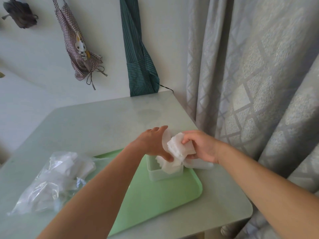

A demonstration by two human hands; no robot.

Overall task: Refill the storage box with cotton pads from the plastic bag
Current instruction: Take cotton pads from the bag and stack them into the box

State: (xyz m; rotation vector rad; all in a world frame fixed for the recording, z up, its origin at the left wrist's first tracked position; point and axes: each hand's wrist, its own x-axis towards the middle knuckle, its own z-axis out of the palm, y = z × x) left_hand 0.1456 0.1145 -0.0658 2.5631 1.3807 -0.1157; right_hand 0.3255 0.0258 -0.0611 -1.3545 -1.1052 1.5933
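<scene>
crinkled clear plastic bag, matt tray

Both bare forearms reach forward and converge, the left hand straight-fingered with thumb spread, the right hand curling its fingers round cotton pads.
</scene>
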